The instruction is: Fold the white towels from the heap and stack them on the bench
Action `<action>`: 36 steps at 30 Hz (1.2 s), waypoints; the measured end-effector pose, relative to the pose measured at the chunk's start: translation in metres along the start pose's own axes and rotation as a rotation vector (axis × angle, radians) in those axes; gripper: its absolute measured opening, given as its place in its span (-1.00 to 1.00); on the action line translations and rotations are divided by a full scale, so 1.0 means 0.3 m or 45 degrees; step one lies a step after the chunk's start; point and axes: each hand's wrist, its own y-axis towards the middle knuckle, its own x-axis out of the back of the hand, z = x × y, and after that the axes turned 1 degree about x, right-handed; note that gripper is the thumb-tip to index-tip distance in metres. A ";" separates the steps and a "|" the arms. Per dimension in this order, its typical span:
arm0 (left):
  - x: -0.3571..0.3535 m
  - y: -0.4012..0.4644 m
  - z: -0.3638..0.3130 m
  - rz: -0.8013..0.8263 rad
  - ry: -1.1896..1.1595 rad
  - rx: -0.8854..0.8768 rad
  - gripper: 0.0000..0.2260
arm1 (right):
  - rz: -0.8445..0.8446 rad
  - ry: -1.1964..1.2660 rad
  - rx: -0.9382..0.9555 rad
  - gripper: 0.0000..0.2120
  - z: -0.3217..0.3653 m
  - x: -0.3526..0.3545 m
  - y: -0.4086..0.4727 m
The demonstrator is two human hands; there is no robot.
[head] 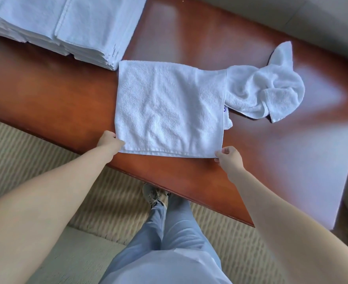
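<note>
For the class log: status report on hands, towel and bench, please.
Left hand and right hand pinch near corners of flat towel. Stack far left; crumpled towel touches its right edge.

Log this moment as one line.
step: folding | left hand: pinches towel corner | right hand: pinches other corner | stack: on bench

A long, glossy reddish-brown wooden bench (pixel 199 37) runs from ten o'clock down to four o'clock, its polished top catching pale, soft glare toward three o'clock. Below it, from eight to five o'clock, lies beige carpet with ribbed stripes (pixel 25 156). A plain grey-beige wall (pixel 312 15) fills one o'clock.
</note>
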 end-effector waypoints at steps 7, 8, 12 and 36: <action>-0.006 0.034 0.027 -0.038 -0.118 -0.042 -0.80 | 0.033 -0.026 0.067 -0.90 -0.010 -0.007 0.004; -0.008 0.042 0.027 -0.040 -0.101 -0.052 -0.82 | 0.036 -0.030 0.067 -0.90 -0.011 -0.011 0.006; 0.002 0.042 0.028 -0.086 -0.093 -0.106 -0.85 | 0.053 -0.022 0.034 -0.87 -0.003 -0.016 0.003; -0.002 0.007 0.132 0.207 0.062 -0.286 -0.68 | 0.008 -0.305 0.115 -0.93 0.034 -0.016 -0.003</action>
